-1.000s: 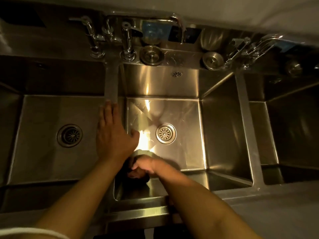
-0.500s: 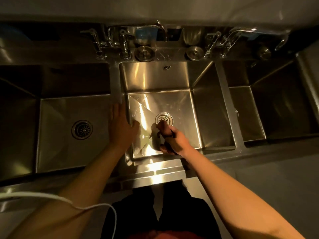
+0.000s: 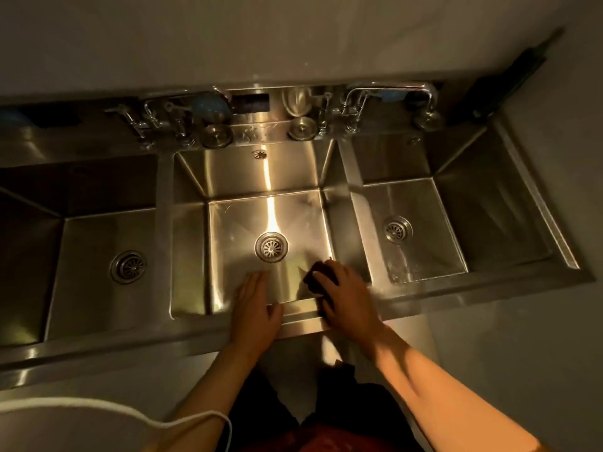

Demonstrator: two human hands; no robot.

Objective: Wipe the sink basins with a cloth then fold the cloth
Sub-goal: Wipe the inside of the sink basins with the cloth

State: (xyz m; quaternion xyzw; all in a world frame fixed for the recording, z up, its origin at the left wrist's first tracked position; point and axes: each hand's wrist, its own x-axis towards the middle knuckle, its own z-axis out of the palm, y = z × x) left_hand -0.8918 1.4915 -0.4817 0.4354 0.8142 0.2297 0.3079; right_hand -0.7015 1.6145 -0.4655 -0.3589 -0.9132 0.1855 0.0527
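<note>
1. Right hand (image 3: 347,296): reaches in from lower right w/ forearm bare, palm down, knuckles up. Fingers curled over and gripping a dark bunched cloth (image 3: 321,275); only the cloth's far edge shows past the fingertips.
2. Cloth sits in the near-right corner of the middle stainless-steel sink basin (image 3: 248,230), against the basin floor near its right wall and front wall. Colour hard to tell in the dim light, looks dark red-brown.
3. Left hand (image 3: 256,306): palm down, fingers straight and close together, thumb spread out to the right. Heel of hand over the shiny front rim of the sink unit (image 3: 98,337), fingertips stretching out over the middle basin. Holds nothing. Can't tell if the fingers touch metal.
4. The 2 hands are near each other, not touching; a strip of rim shows btwn them.
5. Round metal drain strainer (image 3: 271,246) sits at mid-floor of the middle basin, beyond both hands, apart from the cloth.
6. Left steel basin (image 3: 91,230) and right steel basin (image 3: 421,207) flank the middle one, each w/ own drain.
7. Chrome taps (image 3: 388,93) and round stoppers line the back ledge.
8. White cable (image 3: 114,407) curves across the lower left.
</note>
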